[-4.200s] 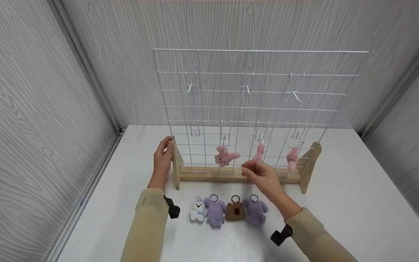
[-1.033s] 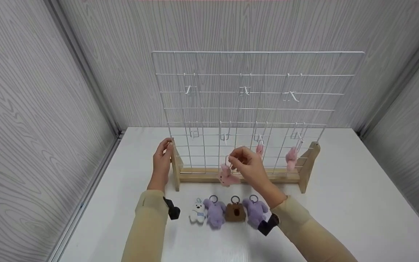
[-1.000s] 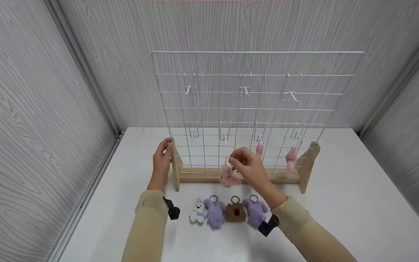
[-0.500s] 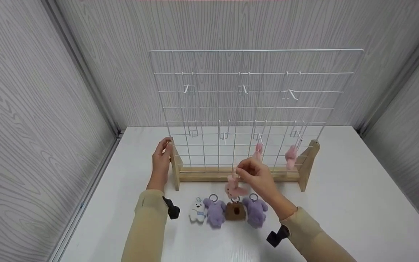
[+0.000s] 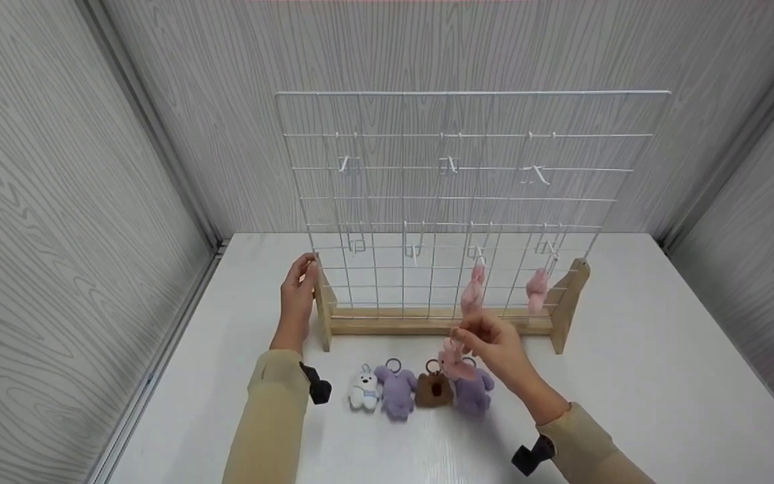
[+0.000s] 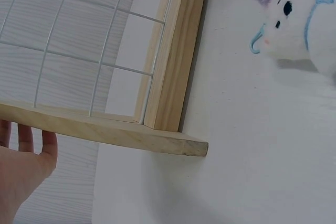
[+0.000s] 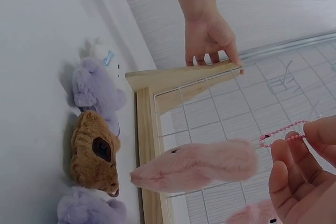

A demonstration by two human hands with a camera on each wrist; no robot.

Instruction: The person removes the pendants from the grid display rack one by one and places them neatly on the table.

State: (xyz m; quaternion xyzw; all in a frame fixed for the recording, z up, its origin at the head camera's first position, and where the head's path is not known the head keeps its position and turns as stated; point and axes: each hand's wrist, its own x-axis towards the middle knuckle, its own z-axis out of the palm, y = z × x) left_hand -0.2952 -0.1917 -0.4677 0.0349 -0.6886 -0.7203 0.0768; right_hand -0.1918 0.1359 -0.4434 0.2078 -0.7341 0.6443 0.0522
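Here, a pink plush (image 5: 454, 365) dangles off the worktop (image 5: 662, 376), its bead chain (image 7: 286, 128) pinched between the thumb and finger of a right hand (image 5: 498, 343). Good handling likely calls for a firm pinch and a slow carry, so the toy does not swing into the row of four plushes (image 5: 397, 392) lying near it. The left hand (image 5: 297, 296), fingers bent, grips the wooden upright (image 5: 324, 302) of a wire rack (image 5: 474, 92). Only the right-wrist view makes out the chain's beads; the head view alone takes in the whole rack, while the left-wrist view misses the held toy entirely.
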